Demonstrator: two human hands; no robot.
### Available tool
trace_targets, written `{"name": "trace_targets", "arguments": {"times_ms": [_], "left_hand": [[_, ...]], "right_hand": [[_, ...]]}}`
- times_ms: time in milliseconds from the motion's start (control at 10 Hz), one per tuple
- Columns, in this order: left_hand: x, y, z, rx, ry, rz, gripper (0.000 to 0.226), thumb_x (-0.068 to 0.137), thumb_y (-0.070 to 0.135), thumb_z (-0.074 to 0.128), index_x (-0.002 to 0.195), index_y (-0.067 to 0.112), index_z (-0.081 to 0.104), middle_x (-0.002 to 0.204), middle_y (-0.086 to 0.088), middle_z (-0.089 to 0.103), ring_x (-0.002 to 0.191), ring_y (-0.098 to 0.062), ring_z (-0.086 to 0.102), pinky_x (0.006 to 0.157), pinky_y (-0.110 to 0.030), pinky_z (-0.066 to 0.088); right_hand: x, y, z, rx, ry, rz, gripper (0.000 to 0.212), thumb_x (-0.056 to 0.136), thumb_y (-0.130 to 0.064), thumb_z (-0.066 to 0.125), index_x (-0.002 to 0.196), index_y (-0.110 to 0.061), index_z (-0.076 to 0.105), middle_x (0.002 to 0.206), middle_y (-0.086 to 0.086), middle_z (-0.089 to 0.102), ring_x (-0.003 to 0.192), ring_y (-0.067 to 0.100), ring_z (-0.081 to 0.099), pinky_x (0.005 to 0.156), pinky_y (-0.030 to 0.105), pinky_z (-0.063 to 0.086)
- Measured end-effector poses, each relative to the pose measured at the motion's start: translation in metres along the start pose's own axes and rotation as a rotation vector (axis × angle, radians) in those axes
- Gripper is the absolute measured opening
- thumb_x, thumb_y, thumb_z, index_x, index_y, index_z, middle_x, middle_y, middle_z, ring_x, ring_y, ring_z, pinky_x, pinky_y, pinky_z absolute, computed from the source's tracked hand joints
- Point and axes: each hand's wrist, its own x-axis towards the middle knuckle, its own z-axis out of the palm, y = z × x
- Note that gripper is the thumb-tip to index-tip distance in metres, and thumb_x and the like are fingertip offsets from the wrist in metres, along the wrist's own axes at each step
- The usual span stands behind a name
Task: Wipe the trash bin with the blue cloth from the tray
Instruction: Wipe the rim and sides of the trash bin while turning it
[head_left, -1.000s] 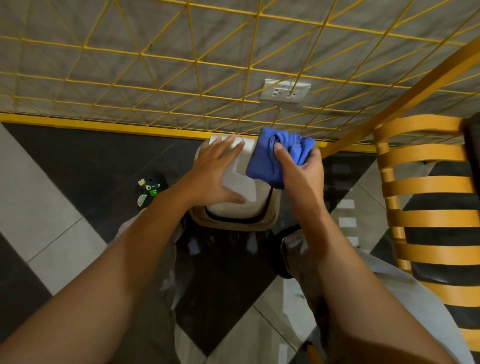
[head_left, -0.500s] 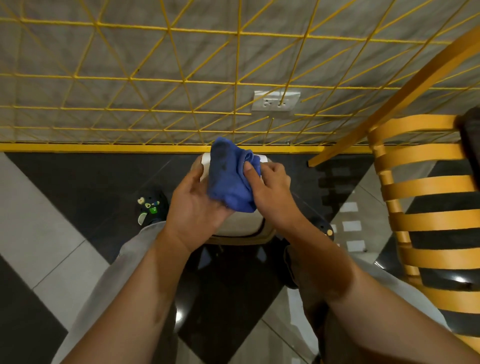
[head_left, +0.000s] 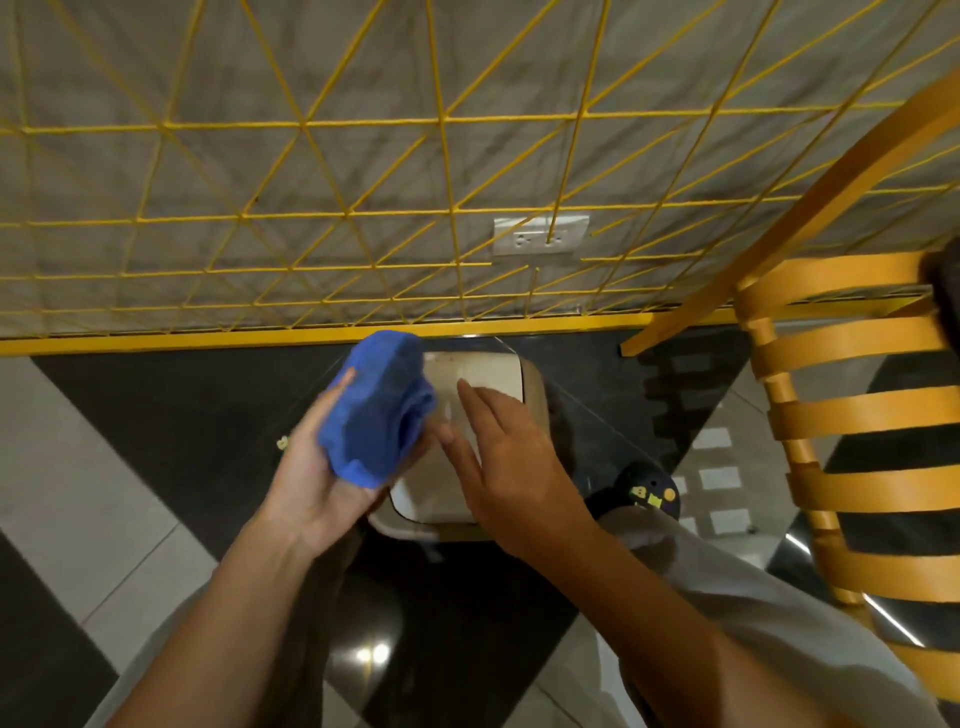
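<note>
On the tiled floor (head_left: 130, 426), against the grid-covered wall (head_left: 260, 171), stands the trash bin (head_left: 483, 374). The left hand (head_left: 317, 483) grips the bunched blue cloth (head_left: 376, 410) beside the bin's top; the right hand (head_left: 509, 462) rests flat on that top, fingers straight. The cloth has been fetched; wiping is judged incomplete, and how much is done cannot be told.

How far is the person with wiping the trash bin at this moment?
Done: the blue cloth is fetched; the left hand holds it bunched, by the left edge of the trash bin. In hand: the right hand lies flat on the white lid, seemingly steadying the bin; the cloth is not pressed on it. Left: the wiping itself. Whether any part is already wiped cannot be told.
</note>
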Motion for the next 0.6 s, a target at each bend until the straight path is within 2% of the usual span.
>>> {"name": "trace_targets", "arguments": {"times_ms": [100, 200, 300, 400, 500, 600], "left_hand": [[0.014, 0.011, -0.002, 0.0, -0.032, 0.113, 0.027, 0.096, 0.038, 0.037, 0.088, 0.022, 0.057, 0.059, 0.011, 0.071, 0.058, -0.004, 0.069, 0.058, -0.024, 0.059], [0.031, 0.027, 0.007, 0.131, -0.094, 0.156, 0.025, 0.092, 0.044, 0.043, 0.089, 0.024, 0.057, 0.062, 0.014, 0.071, 0.063, 0.0, 0.069, 0.068, -0.02, 0.057], [0.048, 0.034, 0.021, 0.35, -0.108, 0.237, 0.026, 0.084, 0.034, 0.057, 0.101, 0.015, 0.061, 0.082, 0.006, 0.073, 0.072, -0.002, 0.07, 0.067, -0.019, 0.057], [0.061, 0.026, 0.043, 0.612, -0.138, 0.328, 0.023, 0.073, 0.017, 0.071, 0.095, 0.016, 0.064, 0.085, 0.001, 0.07, 0.07, -0.002, 0.068, 0.06, -0.015, 0.053], [0.072, 0.002, 0.061, 1.073, -0.216, 0.536, 0.014, 0.082, 0.011, 0.068, 0.091, 0.003, 0.061, 0.081, -0.009, 0.06, 0.068, 0.0, 0.062, 0.066, -0.012, 0.051], [0.092, -0.005, 0.07, 1.412, -0.132, 0.593, 0.04, 0.08, 0.032, 0.069, 0.105, 0.001, 0.061, 0.11, -0.016, 0.058, 0.104, -0.025, 0.056, 0.089, -0.026, 0.04]], "right_hand": [[0.004, 0.004, 0.003, -0.247, -0.033, -0.026, 0.058, 0.092, -0.039, 0.051, 0.141, -0.012, 0.037, 0.149, 0.011, 0.036, 0.14, 0.028, 0.03, 0.115, 0.043, 0.019], [0.011, 0.021, 0.019, -0.443, 0.074, -0.116, 0.071, 0.06, -0.036, 0.084, 0.12, -0.007, 0.061, 0.128, 0.017, 0.06, 0.118, 0.037, 0.057, 0.095, 0.05, 0.043], [0.012, 0.031, 0.026, -0.427, 0.097, -0.138, 0.08, 0.047, -0.031, 0.09, 0.116, -0.004, 0.062, 0.124, 0.019, 0.062, 0.114, 0.041, 0.058, 0.089, 0.053, 0.047], [0.016, 0.037, 0.032, -0.373, 0.092, -0.125, 0.086, 0.045, -0.027, 0.091, 0.12, -0.005, 0.056, 0.123, 0.018, 0.062, 0.112, 0.037, 0.061, 0.082, 0.047, 0.056], [0.02, 0.041, 0.031, -0.321, 0.119, -0.178, 0.078, 0.042, -0.021, 0.092, 0.112, -0.006, 0.062, 0.112, 0.015, 0.068, 0.102, 0.029, 0.066, 0.079, 0.035, 0.056], [0.02, 0.039, 0.028, -0.368, 0.091, -0.166, 0.074, 0.042, -0.022, 0.092, 0.109, -0.005, 0.067, 0.112, 0.013, 0.068, 0.104, 0.026, 0.066, 0.087, 0.031, 0.053]]}}
